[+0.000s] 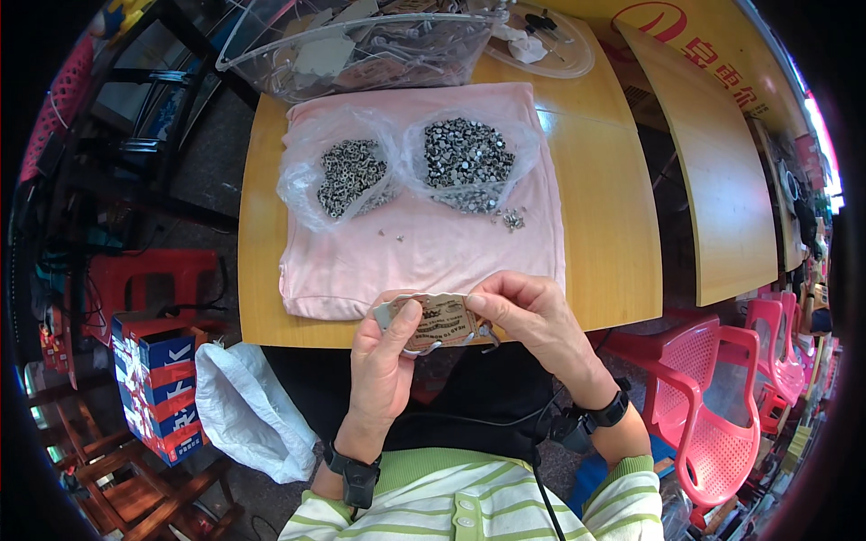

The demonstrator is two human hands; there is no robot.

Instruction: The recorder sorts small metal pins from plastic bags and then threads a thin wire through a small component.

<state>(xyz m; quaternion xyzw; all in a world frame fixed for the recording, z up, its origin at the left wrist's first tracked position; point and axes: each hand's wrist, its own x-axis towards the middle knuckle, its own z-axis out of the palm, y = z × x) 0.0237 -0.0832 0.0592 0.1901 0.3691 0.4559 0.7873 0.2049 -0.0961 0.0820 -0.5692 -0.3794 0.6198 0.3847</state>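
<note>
A small tan plaque with dark print and metal hooks along its lower edge is held just above the table's near edge. My left hand grips its left end, thumb across the front. At the right end, my right hand pinches with thumb and forefinger; any small part between them is hidden. Beyond the hands, a pink cloth bears two clear plastic bags. The left bag holds small metal pieces that look ring-like; the right one holds shiny round-headed metal pieces. A few loose metal bits lie beside it.
A clear plastic bin of plaques and hooks stands at the table's far edge. Right of it is a clear round lid with white and black items. Pink chairs stand at right; a white sack and a blue-red carton at left.
</note>
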